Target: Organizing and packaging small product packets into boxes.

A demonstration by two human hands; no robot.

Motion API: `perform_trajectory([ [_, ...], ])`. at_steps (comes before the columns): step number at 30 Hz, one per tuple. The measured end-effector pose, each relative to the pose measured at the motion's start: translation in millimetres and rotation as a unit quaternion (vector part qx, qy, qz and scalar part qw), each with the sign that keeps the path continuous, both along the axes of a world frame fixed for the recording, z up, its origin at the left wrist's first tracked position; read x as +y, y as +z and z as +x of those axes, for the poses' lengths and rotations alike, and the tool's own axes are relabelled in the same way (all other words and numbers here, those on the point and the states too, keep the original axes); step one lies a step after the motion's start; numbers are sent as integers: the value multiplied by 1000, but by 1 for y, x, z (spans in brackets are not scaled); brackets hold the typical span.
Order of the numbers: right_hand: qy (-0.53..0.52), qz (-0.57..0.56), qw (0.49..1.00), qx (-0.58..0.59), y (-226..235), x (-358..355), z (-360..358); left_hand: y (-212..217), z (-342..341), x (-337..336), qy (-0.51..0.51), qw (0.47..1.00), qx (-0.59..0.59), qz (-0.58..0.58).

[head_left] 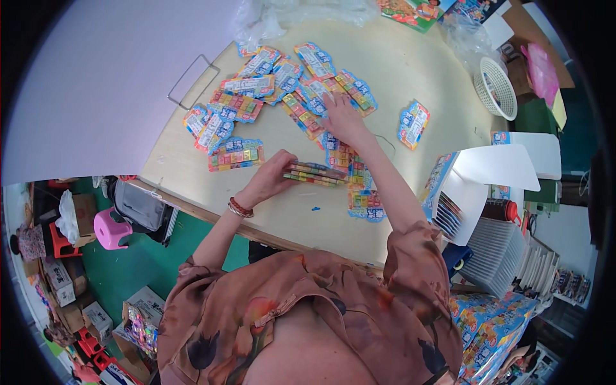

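Here, in the head view, the left hand (269, 178) clasps a small stack of cards (316, 174) by its near end, fingers curled over the top and thumb apparently underneath, the stack lying low over the pale wooden table (410, 70). The right hand (341, 117) lies flat with fingers spread on the loose cards (282, 90) scattered farther up the table; it presses on them rather than closing round any.

These are thin blister cards with wavy-cut edges, blue-bordered, each carrying rows of small coloured blocks under clear plastic. They look light and fairly stiff, but glossy, so a stack probably slides apart unless pinched across its short ends or squared up along the long sides. A single card is likely easiest lifted by a corner or an edge, since the flat face gives little purchase.

One card (413, 123) lies by itself to the right. An open cardboard box (478, 186) with cards standing in it sits at the table's right edge, and a white plastic basket (495, 87) stands beyond.
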State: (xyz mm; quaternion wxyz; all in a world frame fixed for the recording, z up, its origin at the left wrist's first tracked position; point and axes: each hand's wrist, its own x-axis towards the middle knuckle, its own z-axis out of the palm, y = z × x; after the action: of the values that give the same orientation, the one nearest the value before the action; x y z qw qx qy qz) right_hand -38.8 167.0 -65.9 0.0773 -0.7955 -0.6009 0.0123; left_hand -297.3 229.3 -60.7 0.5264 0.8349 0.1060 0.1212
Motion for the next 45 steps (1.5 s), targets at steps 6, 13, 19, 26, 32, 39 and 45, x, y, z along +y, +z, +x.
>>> perform_trajectory([
  [6,-27,68,994,77,10,-26,-18,3,-37,2,65,997,2,36],
  [13,118,-48,907,402,29,-35,-77,-2,-61,-8,230,967,-31,-104],
  [19,76,139,937,312,27,77,-102,5,-83,-19,219,970,103,25],
  [26,-46,158,920,355,-29,138,-111,-8,-117,-16,373,889,-32,-265],
  [32,-108,112,693,704,5,81,-122,-12,-117,-9,375,712,-190,-562],
  [39,-89,188,629,749,-30,-29,-202,-2,-62,-24,305,701,-220,-606],
  [45,-100,-17,861,499,-8,-76,-150,23,-78,-14,266,873,-53,-406],
])
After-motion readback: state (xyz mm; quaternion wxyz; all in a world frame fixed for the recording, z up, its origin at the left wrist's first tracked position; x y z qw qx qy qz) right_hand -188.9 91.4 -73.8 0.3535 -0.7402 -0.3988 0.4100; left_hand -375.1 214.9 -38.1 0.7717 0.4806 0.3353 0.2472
